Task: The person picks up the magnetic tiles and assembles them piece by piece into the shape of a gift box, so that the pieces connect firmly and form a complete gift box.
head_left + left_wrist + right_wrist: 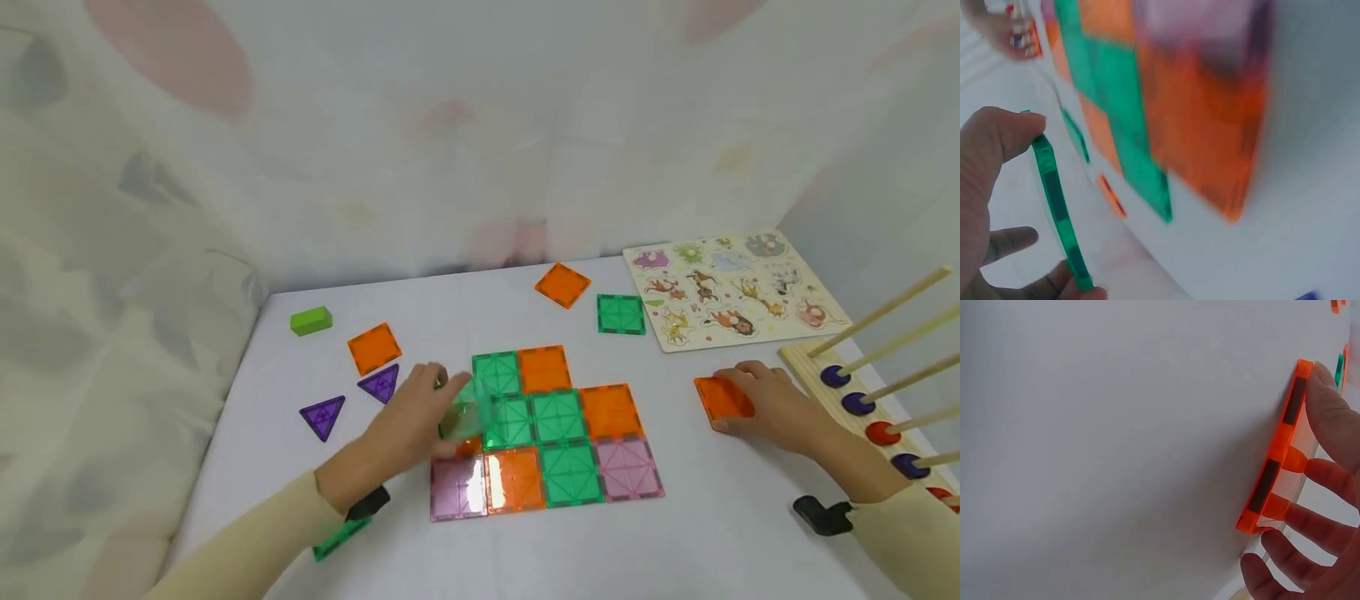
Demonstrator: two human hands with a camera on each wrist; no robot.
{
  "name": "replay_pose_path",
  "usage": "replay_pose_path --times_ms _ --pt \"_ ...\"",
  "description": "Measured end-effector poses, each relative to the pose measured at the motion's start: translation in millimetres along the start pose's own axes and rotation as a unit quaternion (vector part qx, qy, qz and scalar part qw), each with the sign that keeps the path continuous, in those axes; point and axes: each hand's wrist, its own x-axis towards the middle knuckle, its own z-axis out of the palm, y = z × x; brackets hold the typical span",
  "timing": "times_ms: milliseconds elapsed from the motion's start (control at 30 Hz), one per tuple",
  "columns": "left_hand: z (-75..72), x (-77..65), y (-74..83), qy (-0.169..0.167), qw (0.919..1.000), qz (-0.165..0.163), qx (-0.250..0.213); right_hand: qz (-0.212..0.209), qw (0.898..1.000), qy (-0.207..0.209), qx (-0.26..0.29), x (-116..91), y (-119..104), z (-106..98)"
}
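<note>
My left hand (408, 421) pinches a green translucent square magnetic tile (1060, 206) by opposite edges, thumb on one side and fingertips on the other. In the head view that tile overlaps the left part of a flat patchwork of green, orange and pink square tiles (561, 417). Over at the right, my right hand (768, 410) grips an orange square magnetic tile (1275, 450) between thumb and fingers. The right wrist view shows its edge tilted close over the white table.
Loose around the patchwork lie orange tiles (562, 285), green tiles (621, 314) and purple triangles (322, 417). A green block (311, 321) sits back left. An animal puzzle board (735, 292) lies back right, beside a wooden peg stand (806, 358) with upright rods and coloured discs.
</note>
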Motion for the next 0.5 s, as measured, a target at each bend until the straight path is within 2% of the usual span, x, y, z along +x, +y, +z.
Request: replay_pose_path --times_ms 133,233,300,400,500 --pt "16.3 -48.2 21.3 -0.011 0.9983 0.056 -0.015 0.011 1.000 0.010 -0.002 -24 -3 8" --pt "35.1 -75.4 37.4 -0.037 0.9944 0.087 -0.047 0.013 1.000 0.008 0.002 -40 -7 13" --pt "51.7 -89.9 47.9 -0.038 0.9904 0.114 -0.069 0.013 1.000 0.002 0.004 -50 -12 17" --pt "74.9 -103.8 58.3 -0.009 0.9846 0.156 -0.078 0.017 1.000 -0.015 0.004 -60 -22 21" --pt "89.2 -108.4 62.4 0.049 0.9799 0.185 -0.058 0.016 1.000 -0.025 0.008 -68 -35 27"
